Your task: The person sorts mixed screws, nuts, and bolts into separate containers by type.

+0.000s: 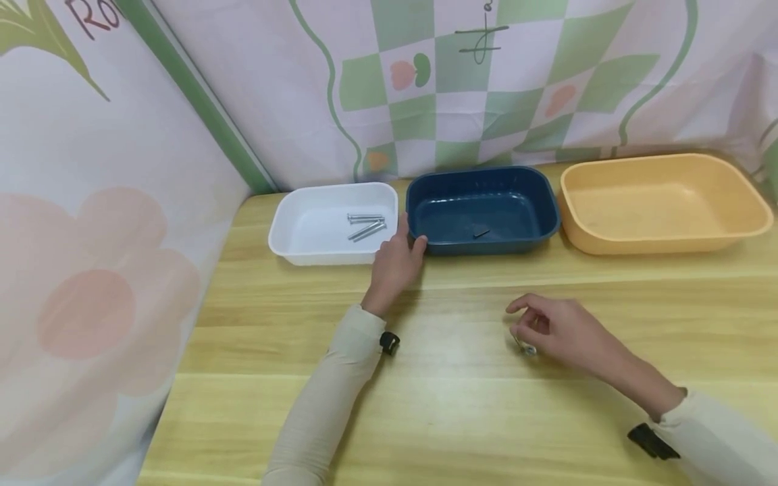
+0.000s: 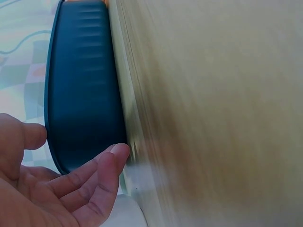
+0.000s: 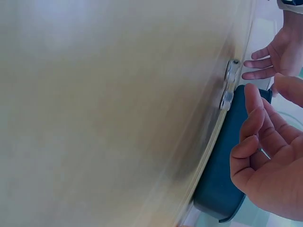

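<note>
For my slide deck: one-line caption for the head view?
Left hand touches the blue tray; right hand reaches a screw on the table.

A light wooden table [image 1: 462, 418] with a pale yellow grain fills the lower part of the head view. Behind it and along its left side hangs a cloth backdrop [image 1: 182, 135] in soft pink and white, with green checks, green curved lines, a green stripe and big pale flower shapes. The light is even and soft, and shadows on the table are weak.
</note>
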Motion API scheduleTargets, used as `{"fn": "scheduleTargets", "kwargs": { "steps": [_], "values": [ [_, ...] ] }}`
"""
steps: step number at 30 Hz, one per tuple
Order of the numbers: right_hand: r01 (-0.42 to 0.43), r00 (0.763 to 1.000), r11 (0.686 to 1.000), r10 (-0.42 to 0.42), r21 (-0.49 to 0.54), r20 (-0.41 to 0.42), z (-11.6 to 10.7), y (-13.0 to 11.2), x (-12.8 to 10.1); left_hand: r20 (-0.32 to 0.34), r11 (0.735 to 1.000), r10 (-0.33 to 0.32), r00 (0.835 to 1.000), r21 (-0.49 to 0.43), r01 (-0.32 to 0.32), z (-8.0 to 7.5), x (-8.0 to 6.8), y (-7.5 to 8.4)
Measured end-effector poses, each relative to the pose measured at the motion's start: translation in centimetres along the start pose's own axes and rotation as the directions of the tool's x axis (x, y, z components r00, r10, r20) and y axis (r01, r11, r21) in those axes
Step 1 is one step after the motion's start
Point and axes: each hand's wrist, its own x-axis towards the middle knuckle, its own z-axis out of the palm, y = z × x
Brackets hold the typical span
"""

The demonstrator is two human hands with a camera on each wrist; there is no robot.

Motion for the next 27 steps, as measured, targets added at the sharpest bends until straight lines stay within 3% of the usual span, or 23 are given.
{"fn": "scheduleTargets", "kwargs": {
  "steps": [10, 27],
  "values": [
    [-0.065, 0.997, 0.995, 0.067, -0.072, 0.033, 0.3, -0.1, -0.4, -0.005, 1.0, -0.011, 1.0, -0.002, 0.011, -0.1, 0.0, -0.1],
    [-0.028, 0.998, 0.967, 0.043, -0.255, 0.053, 1.5, -0.9, -0.1, 0.019, 1.0, -0.02, 1.0, 0.012, 0.02, -0.1, 0.1, 0.1]
  ]
}}
